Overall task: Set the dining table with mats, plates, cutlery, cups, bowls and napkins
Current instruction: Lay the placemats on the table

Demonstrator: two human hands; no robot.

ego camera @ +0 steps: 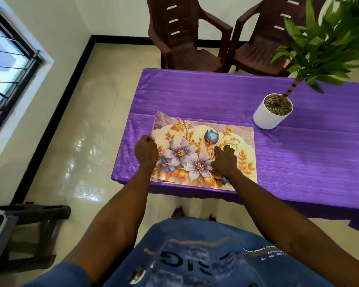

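Mat: lies at near left corner of table.
Left hand: fingers curled, pinching mat's left edge to align it.
Right hand: fingers straight, together, pressing mat flat.

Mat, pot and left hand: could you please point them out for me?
mat (243, 141), head view, bare right part.
pot (265, 119), head view, white wall.
left hand (146, 151), head view, back of hand.

Both bare forearms stretched forward, left hand curled into a fist — knuckles up, right hand lying palm-down — fingers extended and slightly spread
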